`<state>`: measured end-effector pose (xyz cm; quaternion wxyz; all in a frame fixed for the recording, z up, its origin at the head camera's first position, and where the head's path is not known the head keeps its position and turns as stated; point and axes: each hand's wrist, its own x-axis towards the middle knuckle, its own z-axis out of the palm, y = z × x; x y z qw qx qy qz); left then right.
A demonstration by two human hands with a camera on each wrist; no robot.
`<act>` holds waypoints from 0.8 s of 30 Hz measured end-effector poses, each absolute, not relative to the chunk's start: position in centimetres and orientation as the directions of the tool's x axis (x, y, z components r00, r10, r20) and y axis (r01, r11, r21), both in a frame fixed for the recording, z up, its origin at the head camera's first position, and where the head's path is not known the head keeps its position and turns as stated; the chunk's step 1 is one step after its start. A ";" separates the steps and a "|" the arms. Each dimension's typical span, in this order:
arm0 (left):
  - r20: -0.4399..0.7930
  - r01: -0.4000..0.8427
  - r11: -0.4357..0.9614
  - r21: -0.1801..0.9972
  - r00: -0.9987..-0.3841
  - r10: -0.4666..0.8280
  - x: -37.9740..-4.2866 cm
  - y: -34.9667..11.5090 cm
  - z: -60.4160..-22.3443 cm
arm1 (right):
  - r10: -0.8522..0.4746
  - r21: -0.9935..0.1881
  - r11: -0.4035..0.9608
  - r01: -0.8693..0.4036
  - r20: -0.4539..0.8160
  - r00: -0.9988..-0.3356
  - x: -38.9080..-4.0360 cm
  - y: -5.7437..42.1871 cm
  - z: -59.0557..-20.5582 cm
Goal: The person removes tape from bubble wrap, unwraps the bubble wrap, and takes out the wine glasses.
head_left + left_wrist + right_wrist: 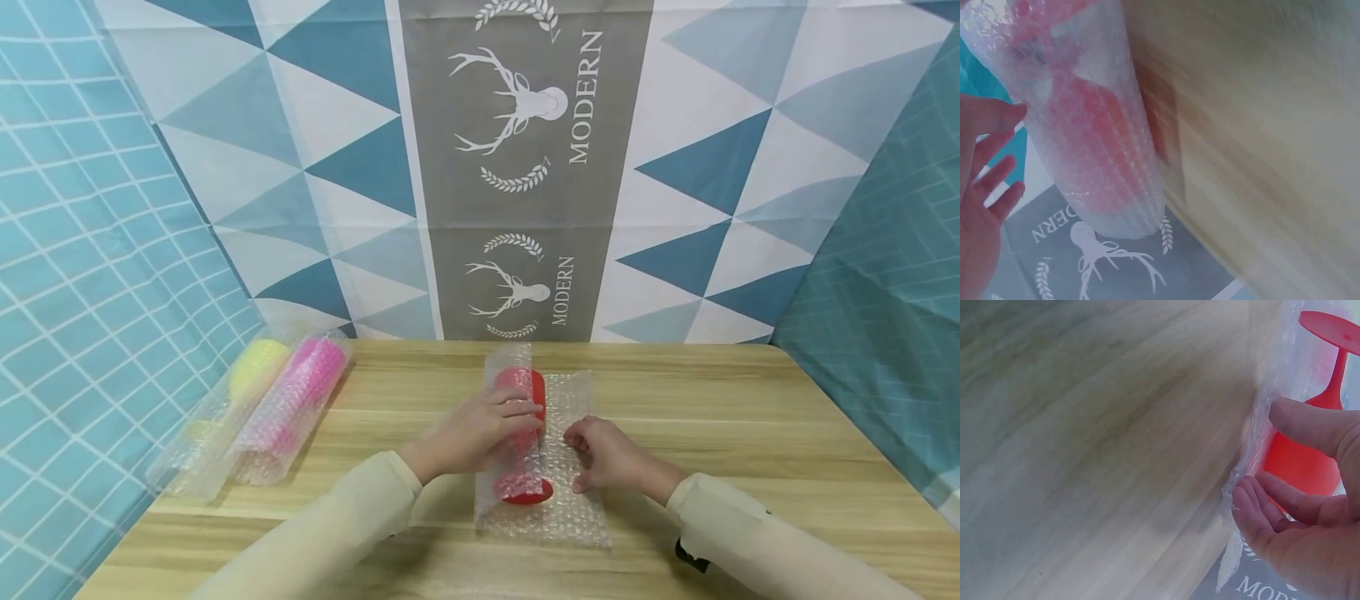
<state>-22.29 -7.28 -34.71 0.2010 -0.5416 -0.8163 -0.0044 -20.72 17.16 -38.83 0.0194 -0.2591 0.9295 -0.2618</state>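
A red goblet [527, 493] lies on a sheet of bubble wrap [567, 525], one side of the wrap folded over it. Its round foot points toward me; in the right wrist view the stem and bowl show bare. My left hand [483, 429] lies over the folded wrap and goblet, its fingers reaching across the bowl. In the left wrist view the thumb touches the wrap, the other fingers spread behind. At the right side of the wrap, my right hand [606, 454] has its fingertips against the sheet near its edge, thumb and fingers apart.
At the left of the wooden table [697, 400] lie a yellow item [255, 367] and a pink item [318, 367], each in bubble wrap. A patterned curtain [360, 167] stands behind, with blue-tiled [90, 275] and teal [877, 308] curtains at the sides.
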 end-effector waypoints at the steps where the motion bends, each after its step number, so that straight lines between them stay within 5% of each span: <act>1: 0.306 0.886 0.402 -0.230 -0.326 0.894 -22.3 -7.3 -34.6 | -0.493 -0.495 0.729 -0.473 0.099 -0.864 -20.7 17.1 -38.8; 14: 0.169 0.827 0.386 -0.409 -0.347 0.922 -21.4 -7.7 -33.5 | -0.506 -0.481 0.724 -0.494 0.116 -0.855 -20.7 17.1 -39.1; 20: 0.205 0.818 0.405 -0.409 -0.350 0.914 -21.3 -8.8 -33.0 | -0.528 -0.463 0.709 -0.532 0.151 -0.836 -20.5 17.2 -39.2; 24: 0.193 0.826 0.447 -0.343 -0.404 0.894 -21.1 -10.0 -32.5 | -0.539 -0.449 0.705 -0.549 0.165 -0.826 -20.4 17.3 -39.2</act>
